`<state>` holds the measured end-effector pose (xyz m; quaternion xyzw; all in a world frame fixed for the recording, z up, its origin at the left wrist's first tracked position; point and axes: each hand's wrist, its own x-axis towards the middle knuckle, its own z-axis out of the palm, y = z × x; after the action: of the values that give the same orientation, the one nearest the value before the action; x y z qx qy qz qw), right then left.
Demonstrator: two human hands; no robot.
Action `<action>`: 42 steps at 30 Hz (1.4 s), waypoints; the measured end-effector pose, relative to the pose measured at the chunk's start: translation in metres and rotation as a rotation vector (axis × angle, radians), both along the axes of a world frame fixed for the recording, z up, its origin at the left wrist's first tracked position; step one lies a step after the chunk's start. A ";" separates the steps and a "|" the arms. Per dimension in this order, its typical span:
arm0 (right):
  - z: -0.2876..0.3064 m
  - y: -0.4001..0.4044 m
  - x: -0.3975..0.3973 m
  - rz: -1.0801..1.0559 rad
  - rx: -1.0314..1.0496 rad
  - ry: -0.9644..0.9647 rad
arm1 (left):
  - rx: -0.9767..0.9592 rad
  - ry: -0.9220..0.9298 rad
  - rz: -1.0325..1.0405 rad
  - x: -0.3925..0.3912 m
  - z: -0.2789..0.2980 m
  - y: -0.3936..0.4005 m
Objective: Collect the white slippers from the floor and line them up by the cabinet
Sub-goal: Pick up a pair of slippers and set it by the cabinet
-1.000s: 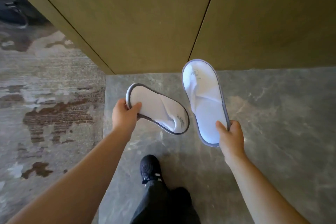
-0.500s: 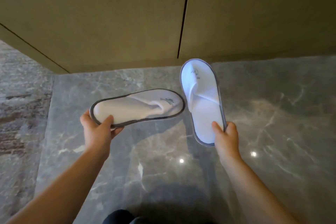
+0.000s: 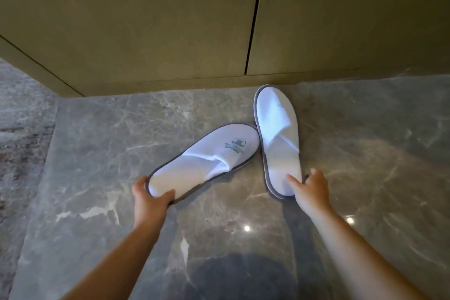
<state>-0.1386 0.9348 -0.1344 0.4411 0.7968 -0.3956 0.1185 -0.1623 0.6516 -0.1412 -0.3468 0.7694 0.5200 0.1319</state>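
Two white slippers with grey trim are low over the grey marble floor in front of the olive cabinet [image 3: 170,19]. My left hand [image 3: 149,198] grips the heel of the left slipper [image 3: 209,158], which lies at a slant, toe up and to the right, with a small blue-green logo on its toe. My right hand [image 3: 310,187] holds the heel of the right slipper [image 3: 277,126], whose toe points at the cabinet base and almost reaches it. The two slippers touch near their toes.
The marble floor [image 3: 109,153] runs along the cabinet. A patterned carpet [image 3: 22,129] borders it on the left. A vertical door seam [image 3: 254,19] splits the cabinet front. A dark shadow or clothing shows at the bottom centre.
Both slippers have come down and forward toward the floor by the cabinet. The left slipper has swung so its toe points more toward the cabinet. The view is lower and closer.
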 end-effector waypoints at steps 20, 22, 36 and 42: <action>-0.022 -0.019 -0.006 0.263 0.191 -0.090 | -0.878 0.002 -0.955 -0.020 -0.029 0.031; -0.025 -0.022 -0.010 0.245 0.223 -0.063 | -0.806 -0.076 -0.734 -0.021 -0.024 0.030; -0.037 -0.037 -0.028 0.326 0.346 -0.046 | -0.678 -0.055 -0.725 -0.046 -0.027 0.064; -0.040 -0.037 -0.028 0.249 0.343 0.039 | -0.736 0.148 -1.261 -0.023 -0.038 0.028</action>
<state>-0.1668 0.8976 -0.1748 0.3452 0.9030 -0.2448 0.0744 -0.1850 0.6800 -0.1794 0.1760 0.9545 0.0753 0.2285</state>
